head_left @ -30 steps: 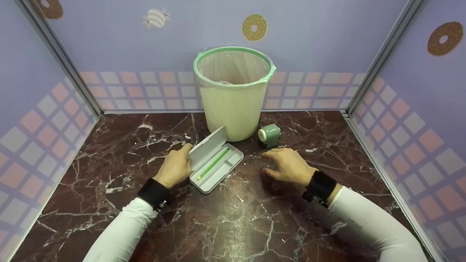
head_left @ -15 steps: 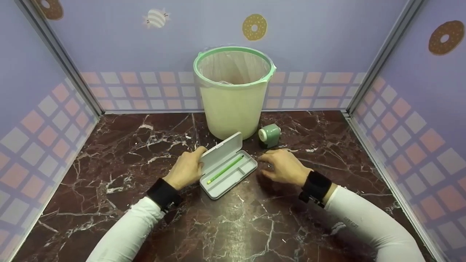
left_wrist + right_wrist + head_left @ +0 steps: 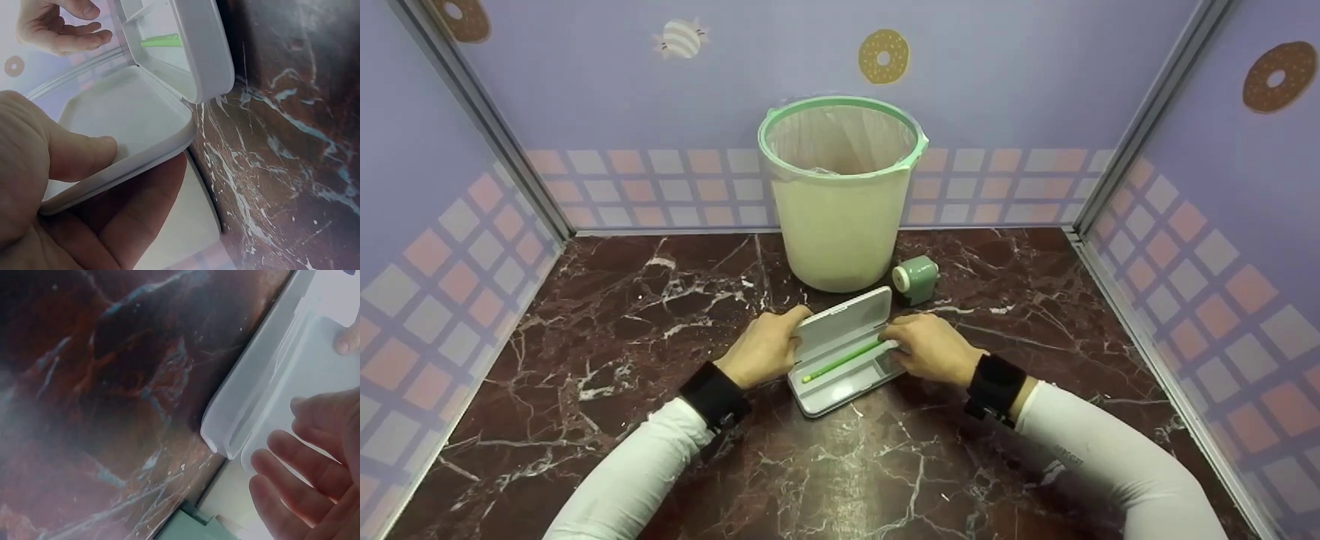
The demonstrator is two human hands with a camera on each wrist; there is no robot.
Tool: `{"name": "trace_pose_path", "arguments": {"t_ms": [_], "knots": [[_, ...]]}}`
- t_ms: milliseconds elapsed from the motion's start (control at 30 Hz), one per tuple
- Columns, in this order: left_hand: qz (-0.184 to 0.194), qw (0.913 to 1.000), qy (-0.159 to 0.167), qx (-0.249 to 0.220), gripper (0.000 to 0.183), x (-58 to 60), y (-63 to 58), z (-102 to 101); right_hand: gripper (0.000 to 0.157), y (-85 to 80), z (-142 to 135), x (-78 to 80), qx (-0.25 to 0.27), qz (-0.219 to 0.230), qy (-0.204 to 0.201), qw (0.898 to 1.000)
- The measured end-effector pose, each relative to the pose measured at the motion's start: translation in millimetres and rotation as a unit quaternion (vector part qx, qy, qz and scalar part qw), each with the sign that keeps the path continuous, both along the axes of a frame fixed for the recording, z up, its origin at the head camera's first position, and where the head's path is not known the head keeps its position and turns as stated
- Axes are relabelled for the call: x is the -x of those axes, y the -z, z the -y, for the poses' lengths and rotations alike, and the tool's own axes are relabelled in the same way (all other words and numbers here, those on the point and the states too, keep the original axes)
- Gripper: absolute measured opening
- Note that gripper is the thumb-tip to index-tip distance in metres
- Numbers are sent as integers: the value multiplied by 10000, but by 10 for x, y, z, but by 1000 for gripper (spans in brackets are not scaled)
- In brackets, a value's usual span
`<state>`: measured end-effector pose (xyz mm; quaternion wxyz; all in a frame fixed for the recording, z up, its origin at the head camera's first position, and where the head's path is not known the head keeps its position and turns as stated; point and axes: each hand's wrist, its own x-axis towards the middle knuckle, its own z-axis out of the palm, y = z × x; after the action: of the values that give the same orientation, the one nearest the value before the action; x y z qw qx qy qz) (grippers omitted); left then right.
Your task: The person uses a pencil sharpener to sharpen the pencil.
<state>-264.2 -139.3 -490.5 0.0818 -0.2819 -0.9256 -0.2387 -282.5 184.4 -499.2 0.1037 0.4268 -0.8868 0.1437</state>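
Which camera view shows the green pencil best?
The head view: the green pencil lies lengthwise in the open case, most of it visible, though the right hand covers its far end. The left wrist view shows only a short green stretch above the case's wall; in the right wrist view I can't see it.

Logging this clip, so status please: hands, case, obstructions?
Left hand pinches lid of open case. Right hand at case's right end, fingers loose, empty. Green pencil inside. Nothing visibly blocking.

On the table (image 3: 840, 480), the case (image 3: 844, 328) sits between your left hand (image 3: 761, 349) and right hand (image 3: 934, 349), with the pencil (image 3: 840, 363) in it. Behind stands the bin (image 3: 840, 232), the device (image 3: 917, 280) to its right.
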Motion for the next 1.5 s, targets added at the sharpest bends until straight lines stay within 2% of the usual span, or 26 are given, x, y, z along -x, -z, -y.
{"name": "trace_pose_path", "arguments": {"t_ms": [167, 433, 667, 1033, 1300, 1500], "knots": [[57, 9999, 86, 46, 37, 17, -6, -42, 18, 6, 44, 17, -149, -10, -15, 9999], [-7, 9995, 251, 178, 32, 36, -12, -99, 7, 85, 62, 65, -416, -267, 10, 9988], [32, 9994, 303, 168, 26, 67, -7, -135, 22, 110, 71, 111, -522, -153, 76, 9985], [317, 9991, 198, 220, 22, 124, -5, -176, 15, 68, 115, 159, -1066, -237, 5, 9940], [209, 9993, 97, 298, 19, 175, -19, -190, 18, 73, 137, 175, -1237, -661, -430, 9892], [278, 9990, -54, 340, 20, 228, -22, -196, 19, 57, 165, 202, -1374, -574, -419, 9880]]}}
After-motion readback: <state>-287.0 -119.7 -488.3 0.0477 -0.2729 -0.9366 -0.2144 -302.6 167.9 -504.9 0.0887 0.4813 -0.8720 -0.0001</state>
